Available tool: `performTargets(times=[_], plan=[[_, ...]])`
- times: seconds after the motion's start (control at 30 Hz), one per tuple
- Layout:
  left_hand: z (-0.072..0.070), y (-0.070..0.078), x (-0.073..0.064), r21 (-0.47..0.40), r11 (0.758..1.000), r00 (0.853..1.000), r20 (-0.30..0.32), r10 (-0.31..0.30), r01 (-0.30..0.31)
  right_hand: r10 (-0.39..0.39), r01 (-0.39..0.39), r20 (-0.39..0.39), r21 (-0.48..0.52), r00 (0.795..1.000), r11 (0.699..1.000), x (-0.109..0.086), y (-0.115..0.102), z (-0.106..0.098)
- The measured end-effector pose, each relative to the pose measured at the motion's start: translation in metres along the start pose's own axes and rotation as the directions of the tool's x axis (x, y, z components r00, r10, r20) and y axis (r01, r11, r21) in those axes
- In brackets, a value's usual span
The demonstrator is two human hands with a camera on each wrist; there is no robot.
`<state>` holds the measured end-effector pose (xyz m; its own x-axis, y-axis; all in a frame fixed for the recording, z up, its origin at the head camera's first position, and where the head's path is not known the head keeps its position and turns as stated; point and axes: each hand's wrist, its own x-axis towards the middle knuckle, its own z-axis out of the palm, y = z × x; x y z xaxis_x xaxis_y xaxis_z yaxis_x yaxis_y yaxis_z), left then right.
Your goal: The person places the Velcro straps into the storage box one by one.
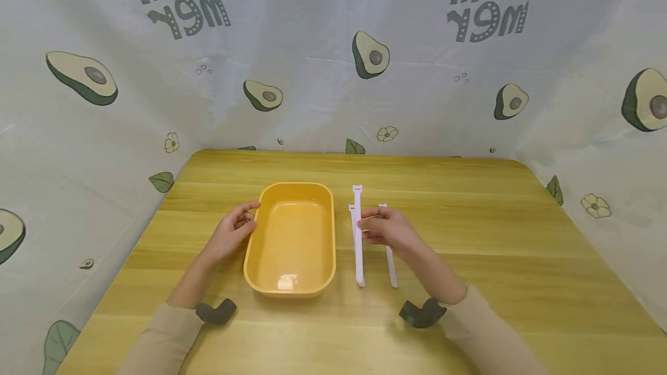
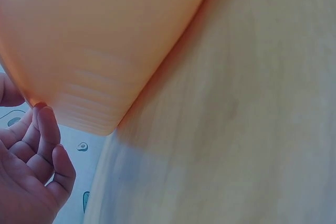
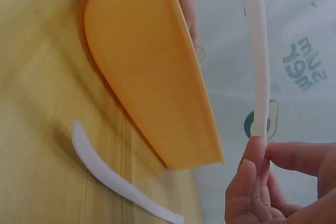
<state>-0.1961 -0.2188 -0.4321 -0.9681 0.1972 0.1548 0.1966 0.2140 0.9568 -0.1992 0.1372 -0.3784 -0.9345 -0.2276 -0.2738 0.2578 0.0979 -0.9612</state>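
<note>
One white strap (image 1: 358, 256) pinched in right hand (image 1: 389, 229), left hand (image 1: 234, 230) holding yellow tray (image 1: 292, 242) by near edge

In the head view, the right hand (image 1: 388, 229) hides the middle of one white strap (image 1: 392, 271); the held strap (image 1: 358, 253) covers most of another strap (image 1: 352, 220). Both sleeves (image 1: 162, 334) run off at 7 and 5 o'clock. In the left wrist view, the yellow tray (image 2: 100, 30) is cut off at 12 o'clock, the left hand (image 2: 31, 169) at 8. The right wrist view leaves the left hand blurred, mostly behind the tray.
</note>
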Motion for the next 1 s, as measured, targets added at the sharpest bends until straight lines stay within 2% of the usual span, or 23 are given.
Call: performTargets(times=[0.5, 1.0], plan=[[0.000, 0.001, 0.000, 0.006, 1.000, 1.000, -0.004, -0.006, 0.006, -0.009, 0.008, 0.063, 0.028, 0.998, 1.000, 0.012, -0.006, 0.028], [0.001, 0.002, 0.001, -0.006, 1.000, 1.000, 0.002, -0.012, 0.012, 0.003, -0.012, 0.081, 0.110, 0.997, 0.994, 0.023, -0.011, 0.046]])
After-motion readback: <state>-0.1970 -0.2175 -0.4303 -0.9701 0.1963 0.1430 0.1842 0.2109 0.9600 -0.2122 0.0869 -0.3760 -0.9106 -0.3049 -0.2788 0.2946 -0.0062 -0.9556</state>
